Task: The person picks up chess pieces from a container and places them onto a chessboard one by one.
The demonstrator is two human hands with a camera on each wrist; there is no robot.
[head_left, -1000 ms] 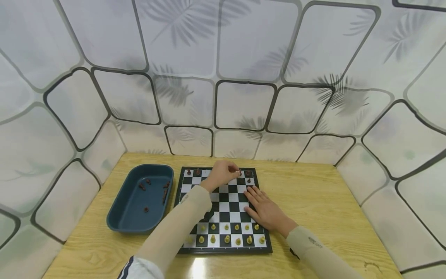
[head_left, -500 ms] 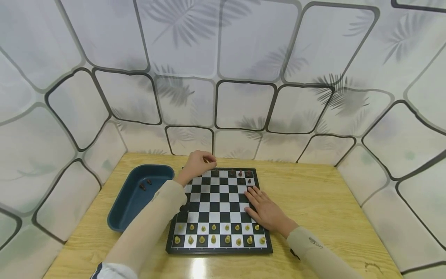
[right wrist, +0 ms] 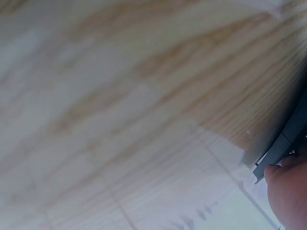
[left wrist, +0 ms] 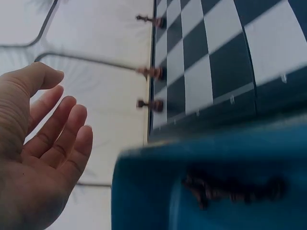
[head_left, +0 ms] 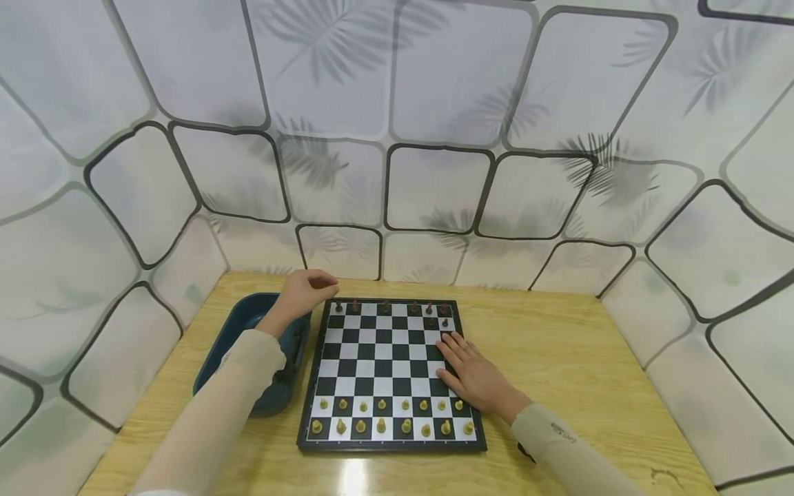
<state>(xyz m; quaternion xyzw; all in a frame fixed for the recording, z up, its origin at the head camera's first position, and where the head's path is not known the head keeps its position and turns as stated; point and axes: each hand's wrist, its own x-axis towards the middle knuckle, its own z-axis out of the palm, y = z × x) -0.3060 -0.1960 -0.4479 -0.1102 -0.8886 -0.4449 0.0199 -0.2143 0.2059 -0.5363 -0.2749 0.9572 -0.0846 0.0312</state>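
Observation:
My left hand (head_left: 302,295) hovers over the far right part of a blue bin (head_left: 205,365), fingers loosely bent and nothing between them. In the left wrist view, dark red chess pieces (left wrist: 230,189) lie in the bin below that hand. My right hand (head_left: 474,372) rests flat on the right edge of a chessboard (head_left: 391,351), fingers straight. Several dark red pieces (head_left: 386,307) stand along the board's far row, with a small red pawn (head_left: 444,322) in front at the right. Two full rows of yellow pieces (head_left: 381,425) stand on the near side.
Under the board and bin is a wooden table (head_left: 546,337). A pale wall covering (head_left: 434,186) with a stone and leaf pattern encloses the table's back and sides. The bin stands just left of the board.
My left hand has moved left from the board's far right corner, along the far row, to above the bin. My right hand has stayed in place on the board.

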